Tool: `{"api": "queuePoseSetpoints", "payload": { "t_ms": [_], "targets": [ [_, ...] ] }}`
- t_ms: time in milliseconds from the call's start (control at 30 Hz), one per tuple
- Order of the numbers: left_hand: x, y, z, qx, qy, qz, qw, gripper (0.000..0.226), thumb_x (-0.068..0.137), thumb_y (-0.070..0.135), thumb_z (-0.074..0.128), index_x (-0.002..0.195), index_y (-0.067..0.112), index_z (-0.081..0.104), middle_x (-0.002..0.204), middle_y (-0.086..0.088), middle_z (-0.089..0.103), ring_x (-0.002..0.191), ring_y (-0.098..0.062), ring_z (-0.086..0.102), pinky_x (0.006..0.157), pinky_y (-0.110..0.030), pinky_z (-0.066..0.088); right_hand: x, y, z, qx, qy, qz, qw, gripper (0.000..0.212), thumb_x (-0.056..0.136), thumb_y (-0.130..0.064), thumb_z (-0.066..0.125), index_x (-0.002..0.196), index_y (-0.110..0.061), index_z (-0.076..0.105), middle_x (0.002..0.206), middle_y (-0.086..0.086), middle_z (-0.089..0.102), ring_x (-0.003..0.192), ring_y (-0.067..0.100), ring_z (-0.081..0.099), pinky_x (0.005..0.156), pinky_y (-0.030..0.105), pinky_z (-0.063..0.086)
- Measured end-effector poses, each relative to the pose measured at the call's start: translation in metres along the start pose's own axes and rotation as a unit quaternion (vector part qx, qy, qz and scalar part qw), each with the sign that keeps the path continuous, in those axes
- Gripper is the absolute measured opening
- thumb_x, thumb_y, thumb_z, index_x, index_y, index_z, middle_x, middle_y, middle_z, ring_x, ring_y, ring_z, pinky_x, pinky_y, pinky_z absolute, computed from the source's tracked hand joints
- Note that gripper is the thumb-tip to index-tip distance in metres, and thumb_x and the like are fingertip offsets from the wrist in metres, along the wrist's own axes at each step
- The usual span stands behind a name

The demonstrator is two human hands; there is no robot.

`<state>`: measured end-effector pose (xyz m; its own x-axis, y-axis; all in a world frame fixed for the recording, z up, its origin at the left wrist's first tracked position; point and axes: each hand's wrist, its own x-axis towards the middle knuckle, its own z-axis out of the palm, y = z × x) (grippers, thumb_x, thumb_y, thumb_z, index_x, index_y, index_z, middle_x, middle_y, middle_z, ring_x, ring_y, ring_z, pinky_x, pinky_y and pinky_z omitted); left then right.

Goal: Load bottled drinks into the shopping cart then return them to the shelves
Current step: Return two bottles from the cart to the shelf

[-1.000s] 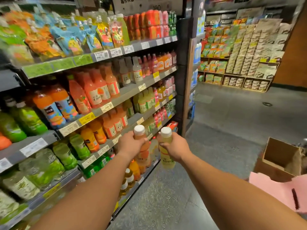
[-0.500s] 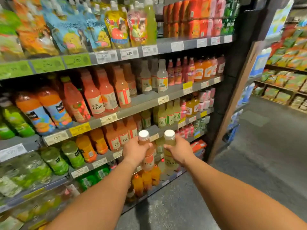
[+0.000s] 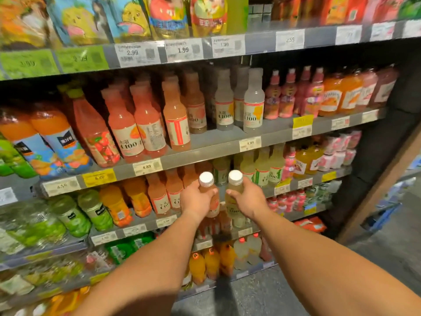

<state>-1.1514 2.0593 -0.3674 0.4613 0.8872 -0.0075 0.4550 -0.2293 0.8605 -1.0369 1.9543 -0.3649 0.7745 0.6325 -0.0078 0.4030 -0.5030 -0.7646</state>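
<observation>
I see my left hand (image 3: 196, 201) gripping an orange bottle (image 3: 210, 195) and my right hand (image 3: 248, 199) a pale yellow bottle (image 3: 233, 197), both upright, seemingly just before the shelf (image 3: 205, 153).

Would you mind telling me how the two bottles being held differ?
The orange bottle holds peach-orange drink; the yellow bottle holds pale yellow. The orange bottle is in the left hand, the yellow bottle in the right hand. Both stand upright with white caps.
</observation>
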Motion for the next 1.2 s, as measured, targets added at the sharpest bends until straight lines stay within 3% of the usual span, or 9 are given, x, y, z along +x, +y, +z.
{"api": "queuePoseSetpoints", "payload": {
  "t_ms": [100,233,433,567,667,767,867,967,1200],
  "targets": [
    [0.018,0.000,0.019,-0.003,0.035,-0.003,0.999,0.044,0.079,0.040,0.079,0.119,0.026,0.067,0.112,0.005,0.069,0.100,-0.016,0.061,0.090,-0.031,0.049,0.032,0.012,0.000,0.001,-0.002,-0.046,0.999,0.047,0.088,-0.036,0.069,0.127,-0.015,0.053,0.121,0.008,0.064,0.112,0.029,0.058,0.090,0.034,0.044],
    [0.037,-0.001,0.041,-0.015,0.063,-0.012,0.998,0.047,0.078,0.038,0.080,0.121,0.026,0.065,0.116,0.003,0.068,0.099,-0.021,0.064,0.085,-0.046,0.057,0.070,0.027,0.001,0.000,-0.009,-0.084,0.996,0.046,0.088,-0.037,0.068,0.126,-0.016,0.052,0.119,0.008,0.065,0.110,0.030,0.058,0.088,0.035,0.044],
    [0.066,-0.016,0.067,-0.011,0.115,-0.007,0.993,0.050,0.079,0.034,0.080,0.125,0.024,0.064,0.116,0.001,0.068,0.096,-0.021,0.062,0.081,-0.048,0.058,0.112,0.045,0.016,0.000,-0.047,-0.124,0.991,0.049,0.089,-0.036,0.067,0.130,-0.018,0.050,0.126,0.006,0.062,0.116,0.028,0.056,0.096,0.043,0.046],
    [0.085,-0.023,0.078,-0.005,0.117,-0.014,0.993,0.049,0.080,0.033,0.079,0.125,0.022,0.064,0.118,0.002,0.068,0.106,-0.019,0.061,0.094,-0.037,0.052,0.132,0.053,0.030,0.008,-0.054,-0.125,0.991,0.047,0.089,-0.037,0.067,0.129,-0.020,0.050,0.123,0.004,0.062,0.113,0.027,0.057,0.093,0.044,0.048],
    [0.094,-0.028,0.086,0.020,0.110,-0.022,0.994,0.049,0.079,0.034,0.080,0.124,0.020,0.065,0.118,0.002,0.069,0.105,-0.014,0.060,0.089,-0.026,0.045,0.144,0.058,0.039,0.003,-0.058,-0.117,0.991,0.044,0.089,-0.039,0.066,0.126,-0.021,0.050,0.119,0.004,0.063,0.109,0.027,0.058,0.090,0.042,0.049],
    [0.104,-0.029,0.090,0.045,0.104,-0.033,0.993,0.052,0.081,0.040,0.078,0.124,0.016,0.063,0.120,-0.001,0.067,0.098,-0.011,0.056,0.079,-0.026,0.042,0.158,0.060,0.047,-0.019,-0.074,-0.105,0.992,0.042,0.090,-0.042,0.064,0.121,-0.016,0.052,0.114,0.006,0.063,0.105,0.027,0.059,0.088,0.043,0.050],
    [0.117,-0.021,0.090,0.085,0.089,-0.071,0.990,0.065,0.081,0.047,0.075,0.131,0.009,0.056,0.127,-0.007,0.063,0.111,-0.024,0.059,0.082,-0.029,0.043,0.176,0.050,0.049,-0.078,-0.107,-0.078,0.988,0.046,0.091,-0.047,0.061,0.113,-0.006,0.057,0.104,0.013,0.065,0.095,0.029,0.063,0.084,0.043,0.053],
    [0.128,-0.015,0.091,0.096,0.069,-0.106,0.987,0.058,0.083,0.050,0.072,0.118,0.005,0.060,0.099,-0.006,0.066,0.093,-0.026,0.063,0.074,-0.031,0.046,0.191,0.040,0.045,-0.146,-0.154,-0.073,0.975,0.051,0.092,-0.052,0.057,0.096,-0.002,0.062,0.089,0.013,0.064,0.079,0.026,0.062,0.066,0.034,0.048],
    [0.135,-0.012,0.106,0.123,0.072,-0.122,0.982,0.042,0.084,0.053,0.069,0.081,0.013,0.057,0.075,0.002,0.058,0.068,-0.016,0.056,0.066,-0.030,0.044,0.204,0.045,0.039,-0.150,-0.176,-0.049,0.972,0.048,0.093,-0.050,0.057,0.067,-0.011,0.047,0.067,0.005,0.051,0.074,0.026,0.058,0.065,0.032,0.043]
  ]
}}
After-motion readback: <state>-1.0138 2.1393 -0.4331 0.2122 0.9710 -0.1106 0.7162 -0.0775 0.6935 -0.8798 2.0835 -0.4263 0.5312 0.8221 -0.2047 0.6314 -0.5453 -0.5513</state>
